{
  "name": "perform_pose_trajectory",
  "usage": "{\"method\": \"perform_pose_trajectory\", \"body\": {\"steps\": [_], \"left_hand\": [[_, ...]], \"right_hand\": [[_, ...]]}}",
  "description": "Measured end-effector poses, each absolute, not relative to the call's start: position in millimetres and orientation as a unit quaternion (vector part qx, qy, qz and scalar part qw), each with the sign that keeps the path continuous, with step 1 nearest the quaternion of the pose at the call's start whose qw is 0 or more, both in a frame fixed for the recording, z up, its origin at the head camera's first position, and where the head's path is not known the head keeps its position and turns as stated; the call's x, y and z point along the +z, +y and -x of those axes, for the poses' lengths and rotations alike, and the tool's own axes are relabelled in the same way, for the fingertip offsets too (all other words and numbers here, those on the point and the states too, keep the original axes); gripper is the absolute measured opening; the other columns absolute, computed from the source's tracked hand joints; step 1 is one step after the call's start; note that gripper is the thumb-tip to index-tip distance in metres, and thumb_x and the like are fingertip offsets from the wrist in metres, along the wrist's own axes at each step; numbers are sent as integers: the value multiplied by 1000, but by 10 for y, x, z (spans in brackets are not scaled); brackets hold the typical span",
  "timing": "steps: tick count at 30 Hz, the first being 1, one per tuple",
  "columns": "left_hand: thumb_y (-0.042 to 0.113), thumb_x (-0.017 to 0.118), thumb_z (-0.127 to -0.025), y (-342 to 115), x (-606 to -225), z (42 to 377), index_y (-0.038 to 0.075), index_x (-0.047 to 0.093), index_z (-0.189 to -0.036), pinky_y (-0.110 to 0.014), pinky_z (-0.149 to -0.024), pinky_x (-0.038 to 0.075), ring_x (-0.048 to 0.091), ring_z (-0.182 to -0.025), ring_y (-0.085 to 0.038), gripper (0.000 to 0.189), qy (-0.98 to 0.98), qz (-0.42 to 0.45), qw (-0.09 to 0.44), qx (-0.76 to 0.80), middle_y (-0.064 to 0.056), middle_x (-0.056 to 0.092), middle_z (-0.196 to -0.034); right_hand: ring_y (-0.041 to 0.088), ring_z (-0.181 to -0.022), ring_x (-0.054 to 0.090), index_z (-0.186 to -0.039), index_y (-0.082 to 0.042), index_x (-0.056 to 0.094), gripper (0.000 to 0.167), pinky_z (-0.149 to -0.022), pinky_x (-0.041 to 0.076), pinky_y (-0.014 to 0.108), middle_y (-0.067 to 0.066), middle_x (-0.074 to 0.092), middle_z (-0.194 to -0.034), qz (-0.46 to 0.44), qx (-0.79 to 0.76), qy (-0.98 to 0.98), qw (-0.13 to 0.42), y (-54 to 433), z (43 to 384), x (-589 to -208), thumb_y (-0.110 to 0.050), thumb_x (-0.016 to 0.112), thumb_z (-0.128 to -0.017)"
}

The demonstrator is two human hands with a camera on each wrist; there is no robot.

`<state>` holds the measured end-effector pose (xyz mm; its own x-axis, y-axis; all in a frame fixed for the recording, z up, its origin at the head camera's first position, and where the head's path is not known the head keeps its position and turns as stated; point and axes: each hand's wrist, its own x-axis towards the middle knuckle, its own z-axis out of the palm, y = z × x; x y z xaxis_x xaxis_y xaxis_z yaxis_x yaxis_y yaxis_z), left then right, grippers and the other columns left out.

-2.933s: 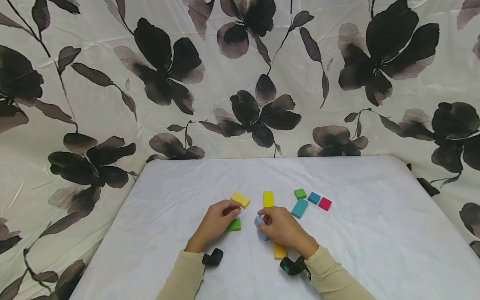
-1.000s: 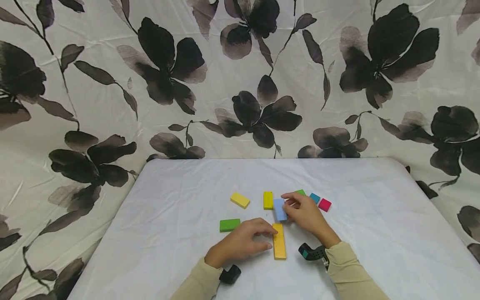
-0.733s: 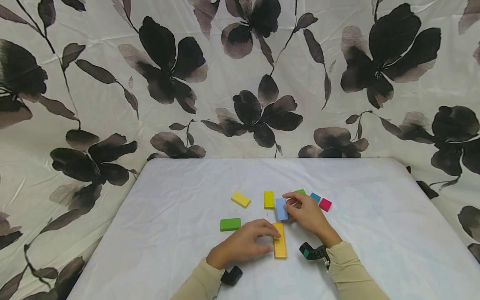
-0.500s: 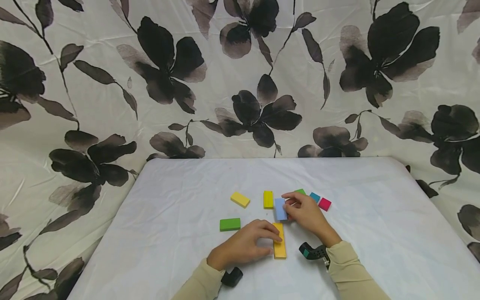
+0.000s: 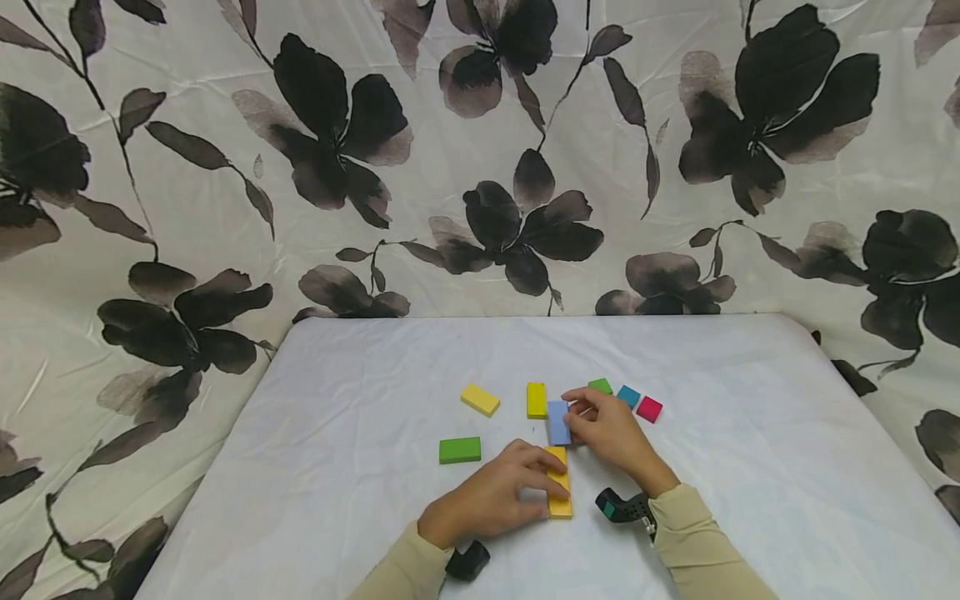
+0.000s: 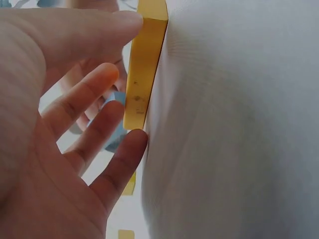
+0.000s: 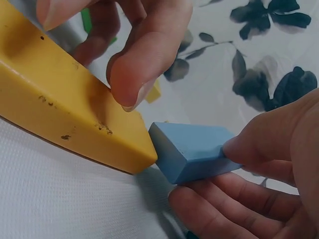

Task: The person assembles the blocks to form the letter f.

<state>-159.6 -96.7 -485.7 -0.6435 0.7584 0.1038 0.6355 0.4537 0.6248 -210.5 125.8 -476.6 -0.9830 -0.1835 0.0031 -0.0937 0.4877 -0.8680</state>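
My right hand [image 5: 617, 433] pinches a light blue block [image 7: 194, 149] between thumb and fingers. One end of that block sits right at the far end of a long orange-yellow block [image 5: 559, 507] lying on the white cloth. Over this long block is my left hand [image 5: 495, 492], its fingers loosely bent and spread. In the left wrist view the thumb [image 6: 127, 25] overlaps the block's near end, and the other fingers reach along its top side. Close above the block's top, the right wrist view has a left fingertip [image 7: 129, 94] casting a shadow there.
A bright yellow block [image 5: 536, 401] lies just beyond the blue one. Left of it are a pale yellow block [image 5: 480, 400] and a green block [image 5: 460, 450]. Behind my right hand lie small green [image 5: 600, 386], blue [image 5: 628, 396] and red [image 5: 649, 409] blocks. A floral curtain [image 5: 480, 167] hangs behind.
My right hand has carried the blue block away and right, then slightly back to the long block's end. My left hand has moved right from the green block and slid nearer along the long block.
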Motion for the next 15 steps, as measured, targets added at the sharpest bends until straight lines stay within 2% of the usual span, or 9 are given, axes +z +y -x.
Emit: {"method": "perform_pose_trajectory", "body": {"steps": [8, 15], "left_hand": [[15, 75, -91, -951, -4849, 1577, 32, 76, -117, -28, -104, 42, 41, -126, -5, 30, 854, -408, 91, 309, 18, 54, -135], [19, 77, -90, -956, -4867, 1577, 28, 76, -116, -26, -104, 41, 42, -127, -6, 28, 845, -436, 68, 302, 14, 55, -136]], "right_hand": [[17, -79, 66, -126, -3, 65, 33, -68, 59, 28, 8, 66, -103, 73, -495, 864, 49, 1243, 2093, -4779, -8, 68, -94], [17, -76, 66, -125, -5, 66, 32, -66, 59, 28, 7, 66, -101, 68, -487, 869, 49, 1218, 2080, -4772, -9, 69, -93]]}}
